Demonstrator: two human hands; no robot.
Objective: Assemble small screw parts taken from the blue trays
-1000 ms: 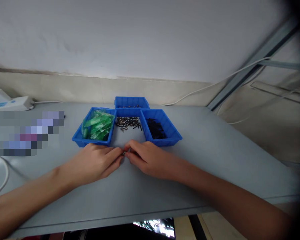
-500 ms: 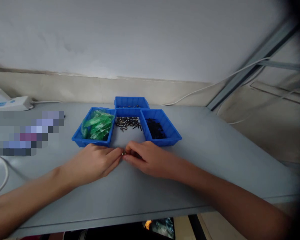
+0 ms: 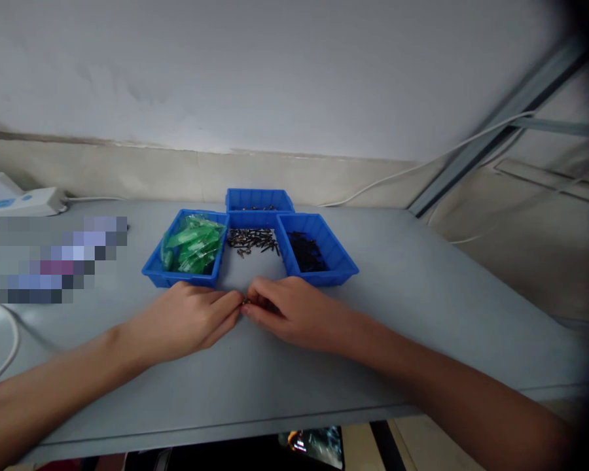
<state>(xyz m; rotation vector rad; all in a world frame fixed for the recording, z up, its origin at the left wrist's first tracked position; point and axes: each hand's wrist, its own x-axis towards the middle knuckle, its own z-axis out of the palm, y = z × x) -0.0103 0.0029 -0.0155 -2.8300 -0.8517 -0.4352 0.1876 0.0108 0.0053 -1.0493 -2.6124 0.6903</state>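
My left hand [image 3: 195, 320] and my right hand [image 3: 287, 311] meet fingertip to fingertip above the grey table. Between the pinched fingers shows a tiny metallic piece [image 3: 246, 301], mostly hidden and too small to name. Just beyond lies a pile of small dark and brassy screw-like parts [image 3: 252, 239] on the tabletop. A blue bin [image 3: 152, 276] with green plastic packets [image 3: 196, 243] stands past my left hand. Past my right hand, another blue bin [image 3: 341, 261] holds thin black pieces [image 3: 307, 252].
A third blue bin [image 3: 259, 198], with small metallic parts inside, stands at the back near the wall. A white power strip [image 3: 24, 204] lies far left, with a blurred-out object [image 3: 63, 261] in front. A white cable [image 3: 10, 340] loops at the left edge. A metal post [image 3: 471, 140] rises right.
Both hands keep the same pinched pose around the tiny piece. The whole view has shifted very slightly; the bins and the pile stay put.
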